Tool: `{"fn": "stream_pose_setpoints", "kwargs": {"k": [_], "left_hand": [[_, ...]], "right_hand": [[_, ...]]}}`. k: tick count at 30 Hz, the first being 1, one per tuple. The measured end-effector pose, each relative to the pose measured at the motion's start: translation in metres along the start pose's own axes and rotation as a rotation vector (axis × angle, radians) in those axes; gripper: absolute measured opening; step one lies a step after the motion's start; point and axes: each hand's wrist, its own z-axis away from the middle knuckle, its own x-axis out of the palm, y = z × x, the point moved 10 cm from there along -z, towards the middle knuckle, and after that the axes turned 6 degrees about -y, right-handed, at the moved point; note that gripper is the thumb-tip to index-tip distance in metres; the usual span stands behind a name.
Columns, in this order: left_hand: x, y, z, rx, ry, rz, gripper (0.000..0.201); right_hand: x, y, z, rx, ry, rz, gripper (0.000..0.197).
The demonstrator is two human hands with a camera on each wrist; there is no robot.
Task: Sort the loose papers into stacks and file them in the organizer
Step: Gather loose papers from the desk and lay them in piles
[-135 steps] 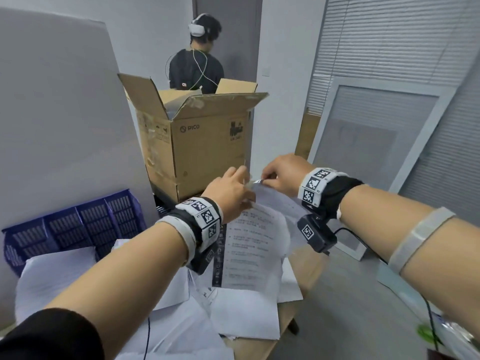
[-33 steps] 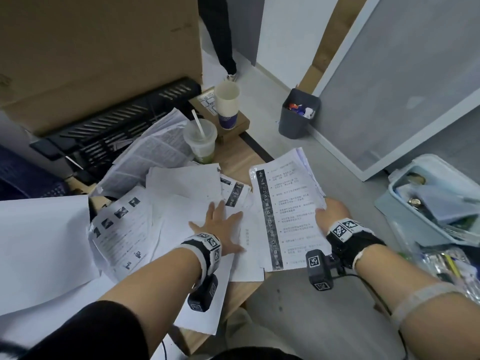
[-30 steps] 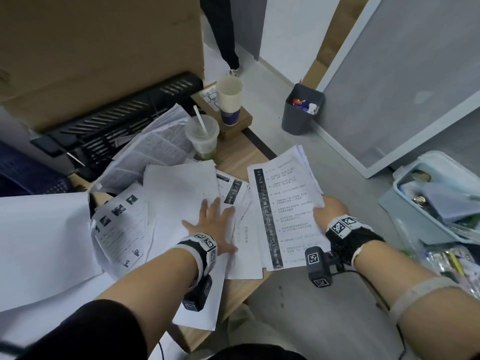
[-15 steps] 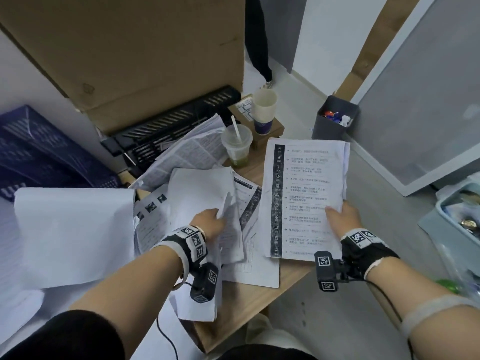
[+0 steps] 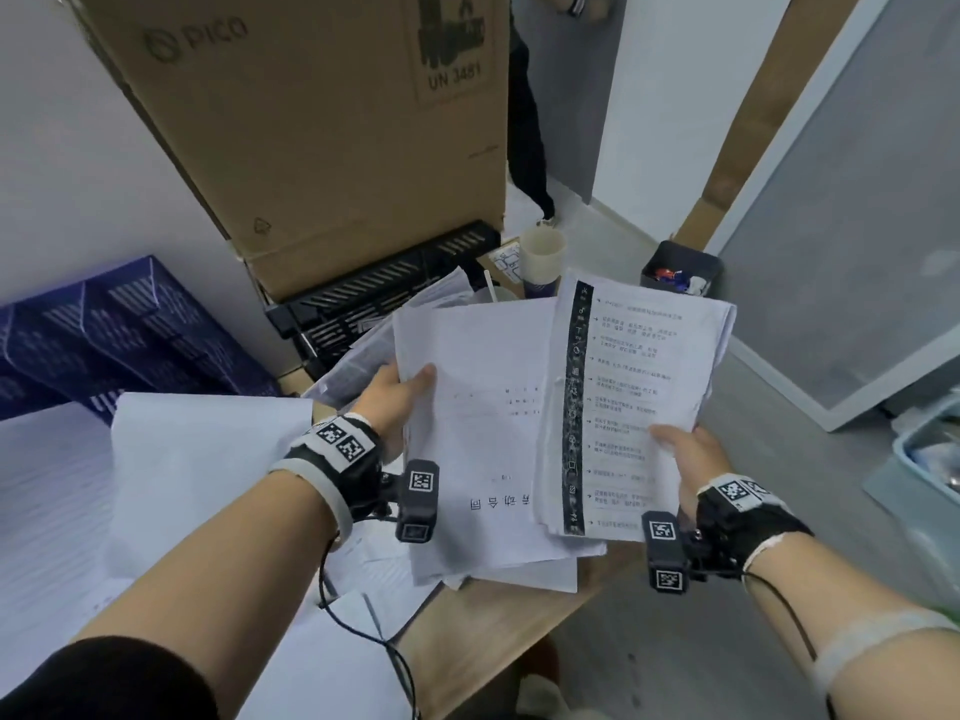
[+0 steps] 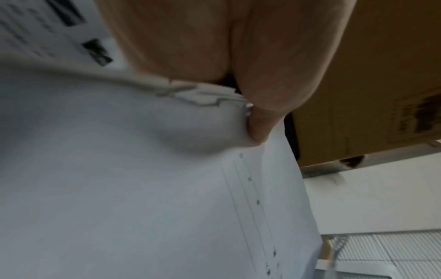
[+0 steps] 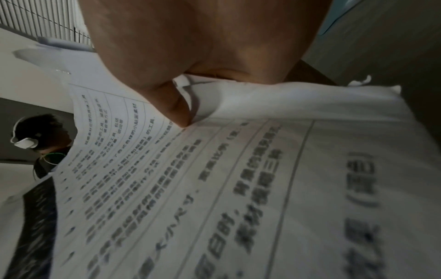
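Observation:
My left hand (image 5: 402, 394) pinches a white stack of papers (image 5: 478, 433) by its left edge, thumb on top; the left wrist view shows the thumb (image 6: 262, 120) pressed on the sheets (image 6: 143, 188) near a staple. My right hand (image 5: 685, 449) holds a printed stack with a black side strip (image 5: 631, 407) at its lower right edge, overlapping the left stack. The right wrist view shows the thumb (image 7: 176, 111) on the printed page (image 7: 214, 188). Both stacks are lifted above the wooden table (image 5: 498, 615). A black mesh organizer (image 5: 384, 288) lies behind, a blue organizer (image 5: 104, 335) at left.
A large cardboard box (image 5: 322, 122) stands on the black organizer. Loose white sheets (image 5: 197, 470) cover the table's left side. A paper cup (image 5: 543, 257) sits behind the papers. On the floor are a grey bin (image 5: 680, 275) and a pale blue box (image 5: 930, 459). A person's legs (image 5: 530, 163) stand beyond the box.
My left hand picked up a white stack from the table and raised it beside the printed stack. My right hand lifted its stack higher. The view tilted upward.

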Motion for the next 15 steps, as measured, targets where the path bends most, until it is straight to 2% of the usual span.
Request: {"fn": "stream_pose_setpoints", "kwargs": {"k": [3,6,8,10,11,13,15], "left_hand": [[0.003,-0.029,0.002,-0.06,0.019,0.005,0.02],[-0.017,-0.057,0.006,-0.134,0.14,-0.12,0.03],[-0.042,-0.079,0.004,-0.178,0.24,-0.182,0.051],[-0.062,-0.099,0.009,-0.229,0.338,-0.065,0.069],[-0.071,-0.104,0.015,-0.239,0.413,-0.02,0.066],[-0.083,-0.103,0.03,-0.263,0.505,-0.028,0.047],[-0.086,-0.104,0.027,-0.288,0.481,0.019,0.026]], "right_hand": [[0.008,0.006,0.007,0.014,-0.054,0.059,0.024],[-0.003,0.033,-0.016,0.027,-0.05,0.313,0.032],[-0.019,0.051,-0.034,0.018,-0.005,0.399,0.03],[-0.017,0.046,-0.017,0.037,0.009,0.383,0.035],[-0.015,0.044,-0.005,0.053,0.017,0.346,0.035],[-0.016,0.05,0.0,0.072,0.047,0.293,0.036],[-0.013,0.057,0.005,0.106,0.059,0.282,0.043]]}}
